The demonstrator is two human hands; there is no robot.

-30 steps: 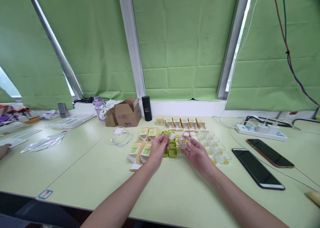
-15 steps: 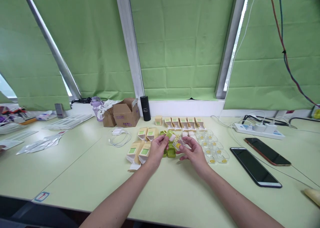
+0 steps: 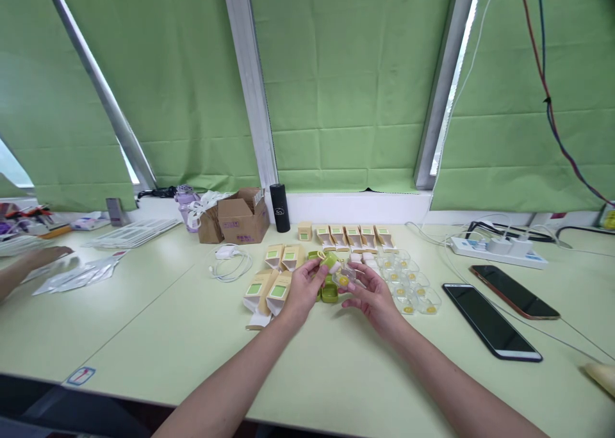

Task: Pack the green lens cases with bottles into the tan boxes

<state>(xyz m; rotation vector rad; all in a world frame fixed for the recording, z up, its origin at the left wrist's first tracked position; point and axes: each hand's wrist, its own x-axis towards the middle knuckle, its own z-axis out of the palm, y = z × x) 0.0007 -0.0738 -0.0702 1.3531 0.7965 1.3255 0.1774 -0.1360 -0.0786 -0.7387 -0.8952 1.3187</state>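
Observation:
My left hand [image 3: 302, 288] pinches a small green case [image 3: 330, 260] with a white inner part, held just above the table. My right hand [image 3: 371, 293] holds a small clear plastic cup [image 3: 344, 276] with a yellow piece inside, pressed close against the green case. Both hands meet over a cluster of green cases [image 3: 329, 291] on the table. Clear cups with yellow pieces [image 3: 408, 284] lie to the right of my hands. Tan boxes with green labels [image 3: 269, 284] lie to the left, and a row of them [image 3: 353, 235] stands behind.
Two phones [image 3: 490, 321] lie at the right near a power strip [image 3: 494, 251]. A cardboard box [image 3: 243, 217], a black cylinder [image 3: 279, 208] and a white cable [image 3: 230, 263] sit at the back. Another person's hand [image 3: 41, 259] reaches over plastic packets at the far left.
My right hand has brought the clear cup leftward up against the green case. Another person's hand has come into view at the far left.

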